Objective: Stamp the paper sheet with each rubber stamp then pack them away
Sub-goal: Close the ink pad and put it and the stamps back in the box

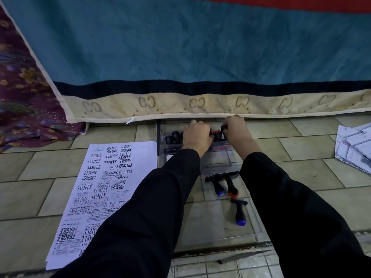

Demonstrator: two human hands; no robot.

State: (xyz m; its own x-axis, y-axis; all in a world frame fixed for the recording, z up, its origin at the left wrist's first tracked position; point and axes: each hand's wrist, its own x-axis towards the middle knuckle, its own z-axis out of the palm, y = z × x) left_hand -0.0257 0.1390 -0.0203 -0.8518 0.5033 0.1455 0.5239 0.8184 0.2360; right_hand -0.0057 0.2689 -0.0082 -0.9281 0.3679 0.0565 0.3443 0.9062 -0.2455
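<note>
Hands together at the far end of a clear box on the tiled floor. Right hand curls round the handle of an upright stamp. Left hand bends over the standing stamps; cannot tell whether it holds one. Three loose stamps lie on their sides nearer the body than the right hand. Printed-over paper sheet lies flat, left of the left hand.

Dim, even indoor light, soft shadows, wide-angle bending at edges, slight blur.
</note>
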